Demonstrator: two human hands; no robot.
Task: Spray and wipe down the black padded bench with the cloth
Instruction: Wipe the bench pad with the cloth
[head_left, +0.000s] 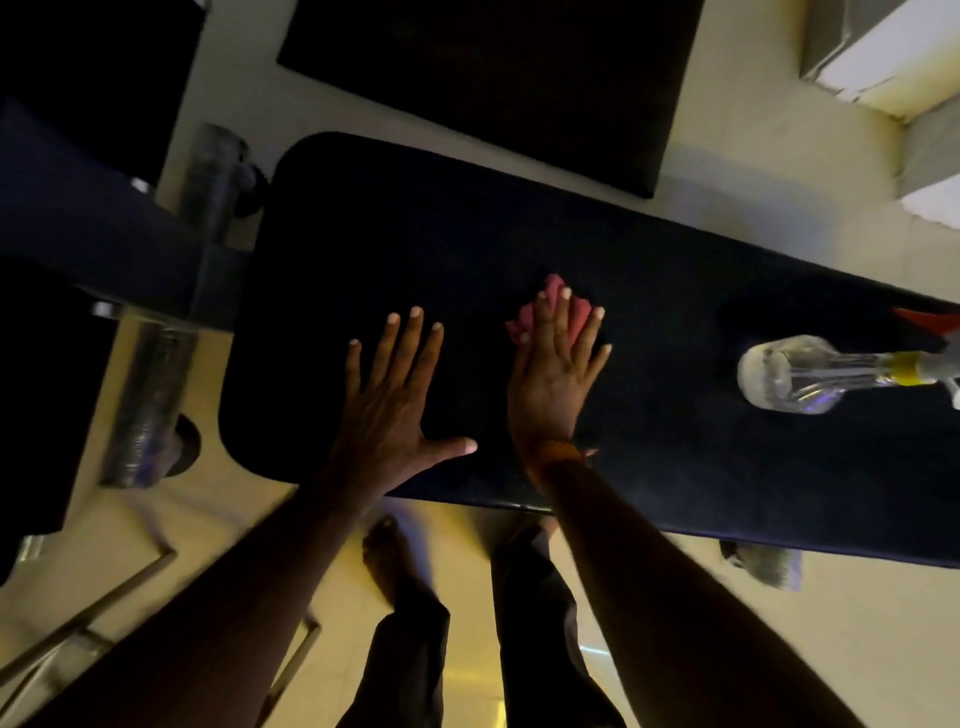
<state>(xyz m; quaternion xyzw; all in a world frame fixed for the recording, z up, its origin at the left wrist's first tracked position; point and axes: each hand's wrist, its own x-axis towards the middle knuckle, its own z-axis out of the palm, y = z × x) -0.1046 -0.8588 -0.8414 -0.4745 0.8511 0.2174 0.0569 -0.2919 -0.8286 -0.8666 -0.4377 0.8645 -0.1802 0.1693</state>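
Observation:
The black padded bench (415, 249) runs from left to right below me. My left hand (395, 395) lies flat on the pad with fingers spread and holds nothing. My right hand (558, 374) presses flat on a pink cloth (553, 288), whose edges show past the fingertips near the middle of the pad. A clear spray bottle (795, 374) with a yellow collar lies on its side on the bench to the right of my right hand, its nozzle cut off by the frame edge.
A second black pad (493, 78) sits beyond the bench. Metal rollers (213, 182) and frame parts stand at the bench's left end. My legs and bare foot (387, 556) stand on the pale floor at the near side. White blocks (883, 47) lie at top right.

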